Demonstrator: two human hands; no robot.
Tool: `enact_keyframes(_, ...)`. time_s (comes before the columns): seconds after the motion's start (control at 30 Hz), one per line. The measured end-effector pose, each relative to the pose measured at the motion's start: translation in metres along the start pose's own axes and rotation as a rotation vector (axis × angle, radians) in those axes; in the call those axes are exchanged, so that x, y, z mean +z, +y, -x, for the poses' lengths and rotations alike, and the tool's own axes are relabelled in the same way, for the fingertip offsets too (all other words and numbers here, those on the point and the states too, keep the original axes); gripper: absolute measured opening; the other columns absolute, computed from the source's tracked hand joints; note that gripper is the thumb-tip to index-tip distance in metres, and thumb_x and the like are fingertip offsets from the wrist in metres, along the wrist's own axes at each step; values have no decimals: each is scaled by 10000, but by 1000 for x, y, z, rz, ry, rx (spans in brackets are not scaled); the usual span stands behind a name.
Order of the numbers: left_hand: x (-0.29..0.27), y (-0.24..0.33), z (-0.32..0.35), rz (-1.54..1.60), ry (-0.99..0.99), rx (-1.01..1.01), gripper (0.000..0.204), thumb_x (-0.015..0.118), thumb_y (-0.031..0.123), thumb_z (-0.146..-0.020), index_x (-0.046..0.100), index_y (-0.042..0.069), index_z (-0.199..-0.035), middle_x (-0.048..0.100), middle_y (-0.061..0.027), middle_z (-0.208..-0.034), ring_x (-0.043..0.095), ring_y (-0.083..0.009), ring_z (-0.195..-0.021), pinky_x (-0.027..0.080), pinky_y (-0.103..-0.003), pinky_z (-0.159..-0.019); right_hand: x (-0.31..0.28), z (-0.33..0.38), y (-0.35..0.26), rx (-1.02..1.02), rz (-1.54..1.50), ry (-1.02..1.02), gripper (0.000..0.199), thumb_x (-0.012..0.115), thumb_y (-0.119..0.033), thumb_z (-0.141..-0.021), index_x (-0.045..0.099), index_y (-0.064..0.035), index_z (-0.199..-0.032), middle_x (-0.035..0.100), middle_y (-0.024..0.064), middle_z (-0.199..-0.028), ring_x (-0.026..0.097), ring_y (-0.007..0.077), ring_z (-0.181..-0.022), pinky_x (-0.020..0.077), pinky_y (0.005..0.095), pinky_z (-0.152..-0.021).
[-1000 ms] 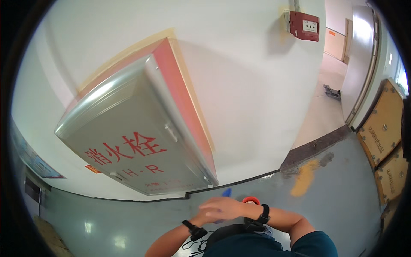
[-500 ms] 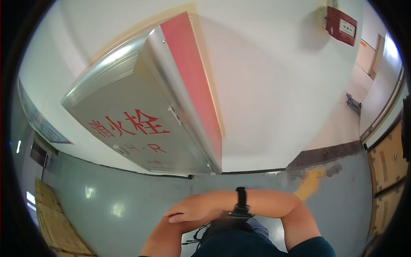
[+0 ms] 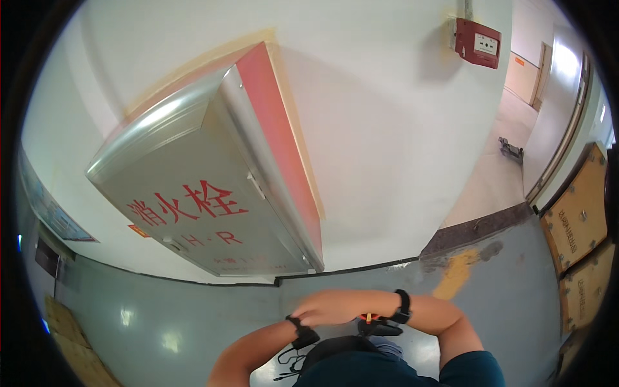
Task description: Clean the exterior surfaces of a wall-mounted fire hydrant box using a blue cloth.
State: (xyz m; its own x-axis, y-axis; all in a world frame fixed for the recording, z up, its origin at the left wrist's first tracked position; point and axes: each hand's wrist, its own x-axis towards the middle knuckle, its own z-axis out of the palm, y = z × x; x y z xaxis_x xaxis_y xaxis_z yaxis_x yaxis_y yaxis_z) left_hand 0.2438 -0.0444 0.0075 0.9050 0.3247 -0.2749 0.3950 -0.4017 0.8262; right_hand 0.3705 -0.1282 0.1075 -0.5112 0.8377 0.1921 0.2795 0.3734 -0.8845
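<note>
My right hand [image 3: 325, 306] reaches across my front to the left wrist. Its bent fingers close over the edge of a black wrist strap [image 3: 302, 327] there, slightly blurred. A small black box hangs at that strap, next to thin black cables [image 3: 287, 367]. My left forearm [image 3: 255, 348] comes up from the lower left; my left hand is hidden beneath the right hand and forearm, so its fingers do not show. Another black strap [image 3: 403, 306] circles my right wrist. Beside it, under the forearm, sits a black item with an orange-and-yellow part [image 3: 369, 317].
A silver cabinet with red sides [image 3: 187, 187] juts from the white wall [image 3: 374, 142] ahead. A red alarm call point [image 3: 477, 42] is mounted high at right. Brown wooden crates [image 3: 577, 213] stand at the right, more boards [image 3: 71, 335] at the lower left. A doorway opens far right.
My right hand has slid from the left forearm toward the left wrist, now at the strap. The black strap there has come into sight. The view has turned slightly right.
</note>
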Motion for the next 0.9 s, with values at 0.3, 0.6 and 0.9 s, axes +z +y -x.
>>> enact_keyframes(0.3, -12, -11, -6, 237, 156, -53, 456, 698, 106, -800, 567, 35, -1231, 671, -82, -1061, 635, -162, -967, 512, -325, -866, -6, 89, 61, 150, 560, 636, 569, 765, -348, -796, 589, -93, -1273, 548, 148, -1343, 531, 345, -1205, 457, 404, -1013)
enact_keyframes(0.6, -14, 31, -12, 488, 197, 152, 714, 657, 23, -878, 270, 40, -1479, 486, -126, -1352, 564, -189, -1143, 474, -319, -959, -27, 84, 67, 222, 441, 597, 537, 691, -197, -816, 534, -66, -1312, 561, 193, -1296, 580, 366, -1136, 493, 397, -961)
enact_keyframes(0.9, -13, 6, 52, 338, 146, -88, 395, 579, 104, -966, 499, 48, -1349, 650, -87, -1151, 595, -140, -1090, 472, -285, -939, -178, -22, 6, -292, 408, 1334, 471, 671, -112, -858, 532, -30, -1300, 569, 204, -1278, 577, 353, -1146, 457, 384, -970)
